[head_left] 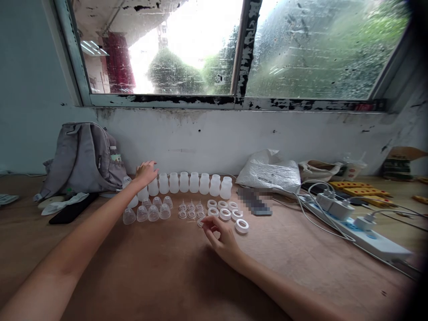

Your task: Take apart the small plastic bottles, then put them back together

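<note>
My left hand (146, 173) reaches over the left end of a row of frosted white baby bottles (183, 183), fingers stretched out and apart. It partly hides the bottles beneath. Low at the front, my right hand (223, 238) has its thumb and forefinger curled together at the edge of a clear bottle teat (200, 222). Several more clear teats (191, 207) lie just behind it. To the right are white screw rings (225, 214), one of them set apart nearer me (241, 226). Clear dome caps (154, 213) stand in rows in front of the bottles at left.
A grey backpack (82, 156) leans at the left wall, with a black flat object (72, 209) before it. At right are a silvery plastic bag (270, 171), a partly blurred grey object (264, 211), a white power strip (374, 243) with cables, and yellow pieces (361, 189).
</note>
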`<state>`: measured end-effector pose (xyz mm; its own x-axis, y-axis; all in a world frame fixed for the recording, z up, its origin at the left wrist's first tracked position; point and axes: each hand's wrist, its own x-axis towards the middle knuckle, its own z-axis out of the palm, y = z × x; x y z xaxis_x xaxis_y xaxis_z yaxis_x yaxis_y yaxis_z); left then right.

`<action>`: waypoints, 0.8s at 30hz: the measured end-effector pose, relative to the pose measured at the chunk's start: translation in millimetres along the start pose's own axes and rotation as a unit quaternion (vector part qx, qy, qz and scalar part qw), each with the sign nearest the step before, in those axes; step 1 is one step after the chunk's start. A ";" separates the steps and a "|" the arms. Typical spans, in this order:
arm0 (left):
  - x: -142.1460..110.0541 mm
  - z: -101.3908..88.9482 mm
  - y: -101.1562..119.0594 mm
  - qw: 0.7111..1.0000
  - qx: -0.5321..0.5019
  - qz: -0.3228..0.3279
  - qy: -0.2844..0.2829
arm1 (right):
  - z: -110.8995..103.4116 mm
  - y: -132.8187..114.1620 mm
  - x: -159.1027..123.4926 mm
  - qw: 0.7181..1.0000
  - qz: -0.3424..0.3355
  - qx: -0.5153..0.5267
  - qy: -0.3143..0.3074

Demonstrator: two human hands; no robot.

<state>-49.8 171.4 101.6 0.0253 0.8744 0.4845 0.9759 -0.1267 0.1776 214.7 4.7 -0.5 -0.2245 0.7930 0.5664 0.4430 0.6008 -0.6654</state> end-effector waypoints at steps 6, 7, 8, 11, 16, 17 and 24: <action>-80.2 14.2 61.5 0.975 -0.124 0.183 -0.015 | -11.2 26.7 15.9 0.991 0.013 -0.131 0.004; -98.2 20.7 71.4 0.957 -0.180 0.224 -0.037 | -14.4 32.3 18.1 0.986 0.020 -0.168 -0.005; -115.3 27.8 80.1 0.938 -0.224 0.256 -0.065 | -17.6 37.4 19.9 0.979 0.030 -0.203 -0.014; -153.8 48.3 97.4 0.899 -0.293 0.299 -0.131 | -26.0 49.0 22.2 0.954 0.076 -0.284 -0.050; -168.7 66.6 100.8 0.899 -0.246 0.319 -0.172 | -28.2 57.5 21.5 0.922 0.113 -0.352 -0.115; -168.2 67.2 99.7 0.900 -0.241 0.320 -0.171 | -27.1 58.5 21.4 0.918 0.111 -0.360 -0.123; -174.8 54.2 91.6 0.906 -0.248 0.315 -0.137 | -22.1 57.9 21.4 0.917 0.085 -0.369 -0.123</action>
<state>47.0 32.4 -13.2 0.6623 0.6309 0.4041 0.5337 -0.7758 0.3365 254.8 54.2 -16.1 -0.2462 0.9223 0.2979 0.9362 0.3058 -0.1731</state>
